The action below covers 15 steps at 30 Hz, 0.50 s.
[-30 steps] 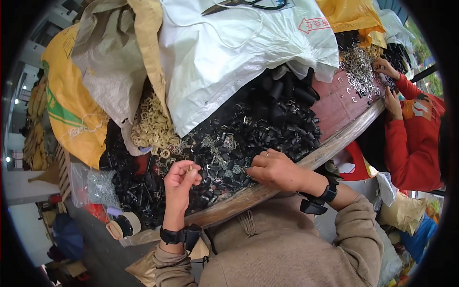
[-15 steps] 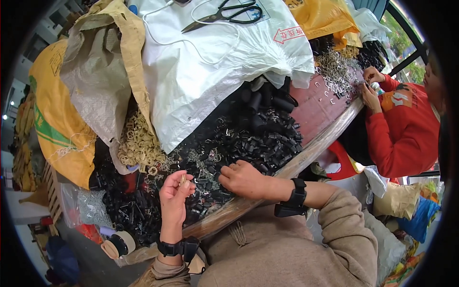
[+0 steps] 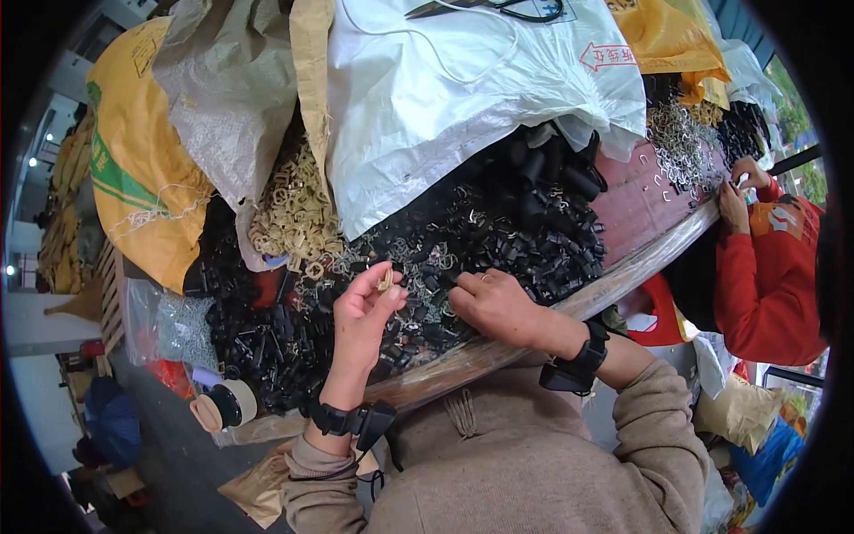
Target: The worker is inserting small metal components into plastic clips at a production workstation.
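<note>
My left hand (image 3: 358, 322) holds a small beige ring-like piece (image 3: 385, 281) pinched between thumb and fingers, raised over the near edge of the heap. To its right, my right hand (image 3: 500, 307) rests palm-down with curled fingers at the loose parts; its fingertips are hidden, so I cannot tell what they grip. Under and beyond both hands spread small black plastic parts (image 3: 569, 249), mixed with thin grey metal bits (image 3: 436, 258). More beige pieces (image 3: 286, 218) lie piled beyond my left hand, spilling from a woven sack (image 3: 222, 98).
A wooden rail (image 3: 436, 363) edges the table near me. White sacking (image 3: 463, 98) covers its far middle, with scissors (image 3: 445, 7) on top. A lidded cup (image 3: 233, 402) stands at the left corner. On the right, a person in red (image 3: 769, 276) handles small parts beside metal hooks (image 3: 672, 133).
The whole view has shifted, so the table sits further right and higher in the picture. My left hand still pinches the beige piece; my right hand stays low at the heap.
</note>
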Available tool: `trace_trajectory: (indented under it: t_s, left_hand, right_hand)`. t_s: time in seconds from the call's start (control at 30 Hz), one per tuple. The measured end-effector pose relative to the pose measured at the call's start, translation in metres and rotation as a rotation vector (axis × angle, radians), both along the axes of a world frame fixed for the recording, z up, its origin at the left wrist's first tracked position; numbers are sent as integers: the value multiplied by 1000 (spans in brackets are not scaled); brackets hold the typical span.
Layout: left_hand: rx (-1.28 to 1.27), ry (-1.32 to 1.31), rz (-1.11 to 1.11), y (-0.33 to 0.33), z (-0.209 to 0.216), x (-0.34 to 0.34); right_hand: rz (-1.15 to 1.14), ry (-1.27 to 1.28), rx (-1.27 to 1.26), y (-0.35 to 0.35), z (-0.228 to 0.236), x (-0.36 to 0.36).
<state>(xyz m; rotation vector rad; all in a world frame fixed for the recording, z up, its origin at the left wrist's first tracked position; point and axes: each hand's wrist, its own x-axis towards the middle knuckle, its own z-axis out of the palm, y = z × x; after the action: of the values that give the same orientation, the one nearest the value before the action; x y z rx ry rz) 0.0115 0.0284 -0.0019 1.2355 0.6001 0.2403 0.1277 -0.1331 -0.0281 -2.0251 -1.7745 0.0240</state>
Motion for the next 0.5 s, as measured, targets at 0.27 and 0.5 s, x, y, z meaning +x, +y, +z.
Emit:
trace_trajectory:
  t_s: [0.27, 0.5]
  left_hand:
    - [-58, -64, 180, 10, -5, -2]
    - [174, -54, 222, -3, 0, -8]
  right_hand:
    - [27, -43, -14, 7, -3, -6]
    - [49, -3, 0, 4, -1, -5]
